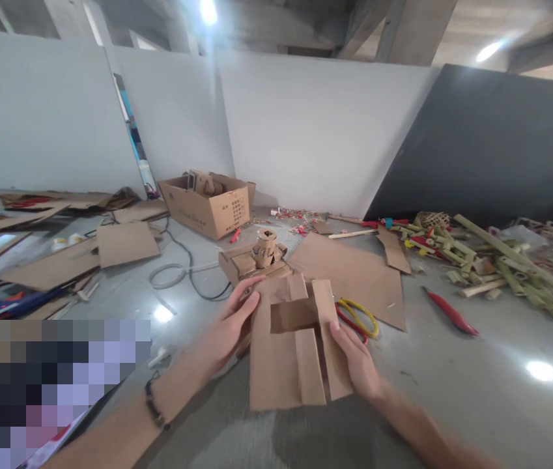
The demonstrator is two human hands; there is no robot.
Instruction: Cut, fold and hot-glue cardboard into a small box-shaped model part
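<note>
Between my two hands is a folded cardboard piece [276, 371] with a rectangular cut-out in its upper part. My left hand [237, 312] grips its left edge, thumb on top and the other fingers out of sight behind it. On the other side, my right hand [354, 355] holds a narrow cardboard strip [332, 345] along the piece's right edge; a dark gap shows between strip and piece, and I cannot tell whether they are joined. Just beyond stands a cardboard model [266, 251] with a round, tower-like top. Scissors [361, 316] with yellow and red handles lie partly hidden behind my right hand.
A cardboard box [208, 208] holding cardboard parts stands at the back. A flat cardboard sheet [359, 273] lies behind the scissors. To the right are a red-handled knife [452, 312] and a bamboo pile [501, 260]. A cable [191, 260] and cardboard scraps [127, 244] lie left.
</note>
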